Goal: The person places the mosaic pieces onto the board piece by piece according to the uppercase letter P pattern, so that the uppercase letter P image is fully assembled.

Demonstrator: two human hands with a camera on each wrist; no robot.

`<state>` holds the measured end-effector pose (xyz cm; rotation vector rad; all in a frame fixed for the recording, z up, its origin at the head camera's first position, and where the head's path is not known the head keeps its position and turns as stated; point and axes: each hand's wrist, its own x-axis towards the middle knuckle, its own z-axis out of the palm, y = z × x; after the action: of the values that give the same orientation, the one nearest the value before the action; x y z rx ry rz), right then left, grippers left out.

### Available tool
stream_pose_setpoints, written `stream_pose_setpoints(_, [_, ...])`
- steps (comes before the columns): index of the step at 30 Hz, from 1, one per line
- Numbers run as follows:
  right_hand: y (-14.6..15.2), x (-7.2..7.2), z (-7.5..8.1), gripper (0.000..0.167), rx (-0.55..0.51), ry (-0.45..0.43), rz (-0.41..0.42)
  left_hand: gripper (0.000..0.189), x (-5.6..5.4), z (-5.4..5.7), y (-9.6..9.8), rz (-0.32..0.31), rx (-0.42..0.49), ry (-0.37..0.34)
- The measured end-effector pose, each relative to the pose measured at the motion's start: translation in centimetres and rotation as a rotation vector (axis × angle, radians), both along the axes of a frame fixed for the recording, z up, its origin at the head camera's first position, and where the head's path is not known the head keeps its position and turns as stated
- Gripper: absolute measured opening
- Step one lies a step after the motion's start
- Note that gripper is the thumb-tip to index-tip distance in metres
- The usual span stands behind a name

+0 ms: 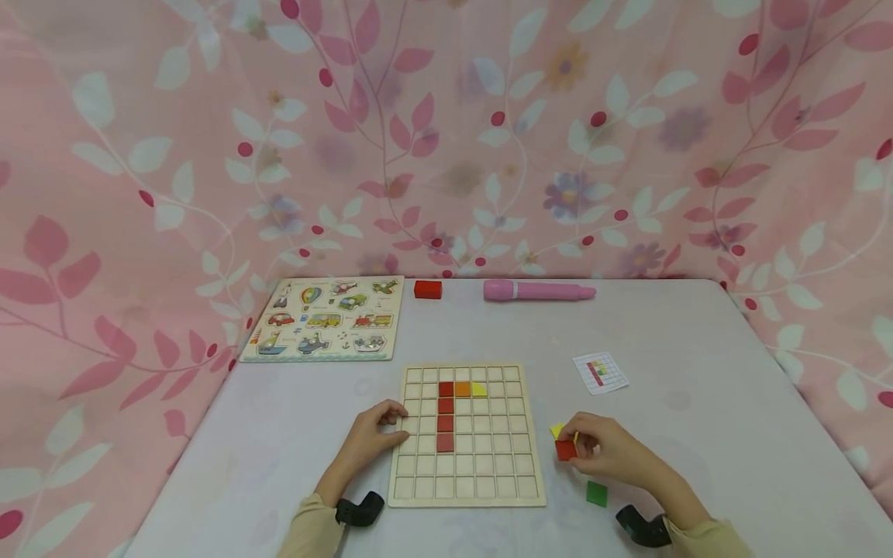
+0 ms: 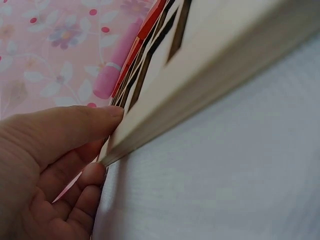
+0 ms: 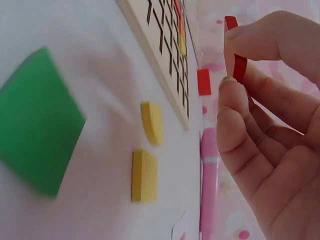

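A wooden grid board (image 1: 484,466) lies on the table. My left hand (image 1: 370,434) holds its left edge; in the left wrist view the thumb rests at the rim and a fingertip sits at the lower corner. Four cells down one column bear red tiles (image 1: 446,406), with an orange tile (image 1: 463,389) and a yellow rounded tile (image 1: 479,389) beside the top one. To the right of the board, my right hand (image 1: 610,447) pinches a red square tile (image 3: 229,50) between thumb and fingers, raised over the table. Near it lie two yellow pieces (image 3: 144,176) and a green square tile (image 1: 596,494).
A small card (image 1: 601,373) printed with a coloured grid pattern lies right of the board. Behind stand a vehicle puzzle board (image 1: 328,341), a red block (image 1: 428,290) and a pink pen-shaped thing (image 1: 540,291). A floral curtain (image 1: 446,139) hangs behind the table.
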<state>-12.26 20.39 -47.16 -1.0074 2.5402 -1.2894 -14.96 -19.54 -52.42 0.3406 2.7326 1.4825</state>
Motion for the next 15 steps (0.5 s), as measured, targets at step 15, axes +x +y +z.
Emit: stream_pose_setpoints(15, [-7.4,1.2,4.8,0.027,-0.182,0.091,-0.045,0.026,0.0,0.1,0.0,-0.003,-0.006,0.003])
